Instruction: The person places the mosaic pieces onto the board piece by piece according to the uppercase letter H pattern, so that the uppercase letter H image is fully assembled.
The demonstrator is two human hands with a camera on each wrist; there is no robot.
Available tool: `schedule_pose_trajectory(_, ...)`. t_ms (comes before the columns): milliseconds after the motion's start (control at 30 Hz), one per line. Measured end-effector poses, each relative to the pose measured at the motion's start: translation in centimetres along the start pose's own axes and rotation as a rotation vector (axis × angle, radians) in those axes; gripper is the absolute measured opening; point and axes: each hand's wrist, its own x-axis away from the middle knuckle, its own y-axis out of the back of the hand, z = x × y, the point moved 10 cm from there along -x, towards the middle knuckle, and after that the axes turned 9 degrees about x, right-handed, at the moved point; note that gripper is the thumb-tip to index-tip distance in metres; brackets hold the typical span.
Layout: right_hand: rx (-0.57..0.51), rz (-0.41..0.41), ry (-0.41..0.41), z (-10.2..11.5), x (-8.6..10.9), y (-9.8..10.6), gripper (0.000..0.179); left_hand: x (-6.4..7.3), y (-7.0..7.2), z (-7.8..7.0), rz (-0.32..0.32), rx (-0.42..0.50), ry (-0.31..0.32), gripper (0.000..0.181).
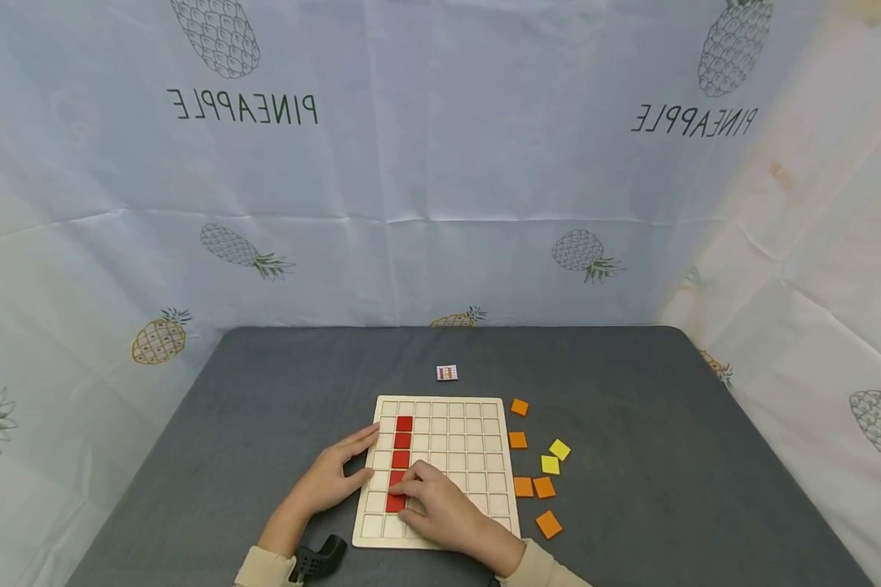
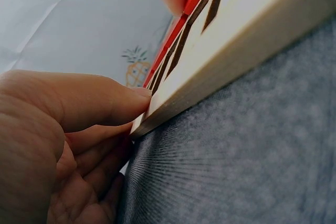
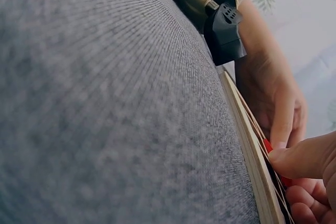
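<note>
A pale wooden grid board [image 1: 458, 444] lies on the table, with a column of red square tiles [image 1: 402, 440] in its left part. My right hand [image 1: 444, 505] is over the lower end of that column, thumb and index finger pinching the lowest red tile [image 1: 395, 503], which sits at its cell. In the right wrist view the thumb meets a red tile [image 3: 268, 145] at the board's edge. My left hand [image 1: 326, 481] rests at the board's left side, fingers stretched out, the thumb [image 2: 123, 100] touching the edge.
Right of the board lie several loose orange tiles [image 1: 548, 524] and two yellow tiles [image 1: 551, 465]. A small patterned card [image 1: 446, 372] is behind the board. The dark grey tabletop [image 1: 631, 456] meets a pineapple-print curtain [image 1: 411, 163] at the back.
</note>
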Motion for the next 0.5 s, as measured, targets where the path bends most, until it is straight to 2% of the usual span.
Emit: schedule_pose_trajectory(500,-0.078,-0.024,-0.018,-0.34,0.21,0.97,0.029,0.00,-0.04,0.07,-0.007,-0.006,-0.020,0.056)
